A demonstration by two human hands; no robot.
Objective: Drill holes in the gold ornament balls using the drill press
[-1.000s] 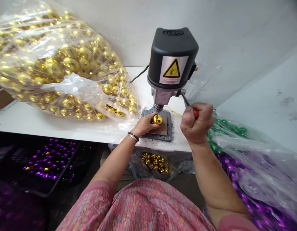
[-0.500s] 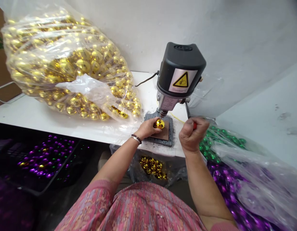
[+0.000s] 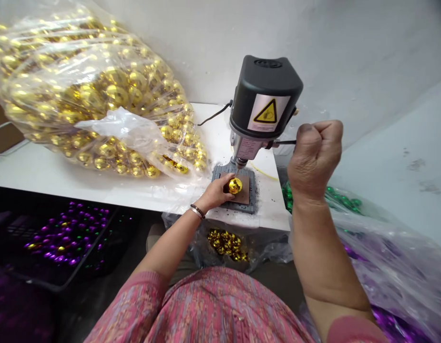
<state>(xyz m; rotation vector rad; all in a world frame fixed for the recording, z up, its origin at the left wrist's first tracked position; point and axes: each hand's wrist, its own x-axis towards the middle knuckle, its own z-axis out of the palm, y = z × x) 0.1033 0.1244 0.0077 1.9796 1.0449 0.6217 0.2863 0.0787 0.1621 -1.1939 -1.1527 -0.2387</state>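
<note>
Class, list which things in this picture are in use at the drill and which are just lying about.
In use: left hand, gold bauble, right hand, drill lever, bench drill, brown pad.
Lying about: bagged gold baubles, crate of purple baubles, green baubles.

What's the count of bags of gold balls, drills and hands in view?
Bags of gold balls: 2 (big bag on the table, small bag below its front edge)
Drill: 1
Hands: 2 (left hand, right hand)
Total: 5
</note>
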